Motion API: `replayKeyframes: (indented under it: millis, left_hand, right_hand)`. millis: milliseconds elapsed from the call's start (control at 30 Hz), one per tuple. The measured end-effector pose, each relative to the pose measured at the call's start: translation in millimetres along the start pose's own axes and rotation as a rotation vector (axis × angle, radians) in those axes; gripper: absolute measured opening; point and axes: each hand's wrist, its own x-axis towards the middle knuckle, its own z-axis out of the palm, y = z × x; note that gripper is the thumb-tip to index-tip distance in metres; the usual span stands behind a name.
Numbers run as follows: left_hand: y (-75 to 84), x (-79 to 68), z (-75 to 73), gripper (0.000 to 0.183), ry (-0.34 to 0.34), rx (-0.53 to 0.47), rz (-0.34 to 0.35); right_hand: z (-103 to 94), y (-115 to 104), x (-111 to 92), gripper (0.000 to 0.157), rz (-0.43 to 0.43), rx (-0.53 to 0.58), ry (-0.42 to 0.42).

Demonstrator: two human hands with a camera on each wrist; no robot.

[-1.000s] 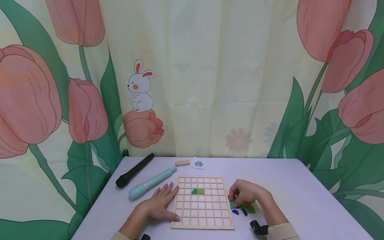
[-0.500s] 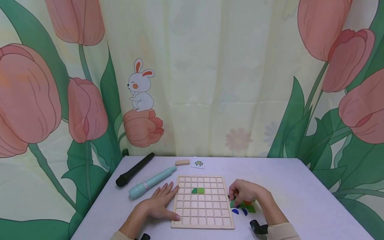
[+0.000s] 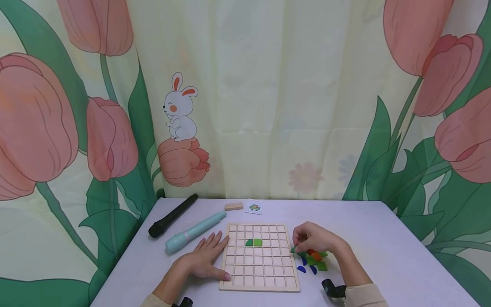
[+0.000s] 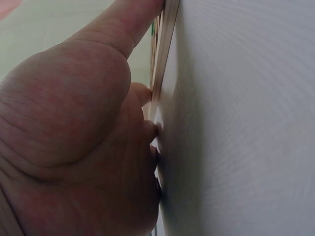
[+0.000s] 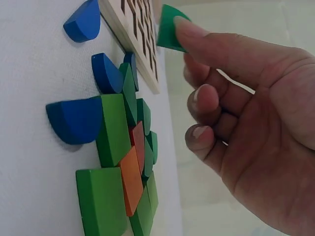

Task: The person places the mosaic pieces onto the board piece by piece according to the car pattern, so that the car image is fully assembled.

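Note:
My left hand [image 3: 204, 261] lies spread beside the wooden grid board [image 3: 259, 290], its thumb on the near left corner and its fingertips at the left edge. A dark green quarter-circle block [image 3: 249, 242] and a light green square block [image 3: 258, 242] sit side by side in the grid. Just right of the board, my right hand [image 3: 317, 237] pinches a green curved-edge block [image 5: 170, 28] between thumb and index finger, raised over the table. Below that hand lies a pile of loose blocks: blue half-circles [image 5: 75, 119], green squares [image 5: 102, 201] and an orange one [image 5: 131, 181].
Left of the board lie a teal cylindrical stick [image 3: 195, 232] and a black microphone-like object [image 3: 172, 216]. Behind it are a small wooden block [image 3: 234, 206] and a picture card [image 3: 254, 207]. A patterned curtain [image 3: 268, 106] hangs at the table's back edge.
My right hand has lifted slightly from the pile with a green block pinched in it, uncovering more red, orange and blue blocks. My left hand has stayed in place on the board.

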Motion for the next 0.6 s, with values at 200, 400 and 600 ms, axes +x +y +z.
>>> replayKeyframes:
  millis: [200,400,600]
  left_hand:
    - [0.3,-0.4,-0.5,0.123,-0.002,-0.003,-0.004]
    - [0.0,-0.8,-0.6,0.123,-0.005,-0.009,-0.003]
    - [0.4,-1.0,0.7,0.123,0.000,-0.016,0.003]
  right_hand:
    - [3.3,-3,5,0.015,-0.041,0.033,0.048]
    - [13.5,-7,10,0.013,-0.057,0.037,0.094]
    - [20.4,-10,17,0.012,-0.070,0.034,0.145]
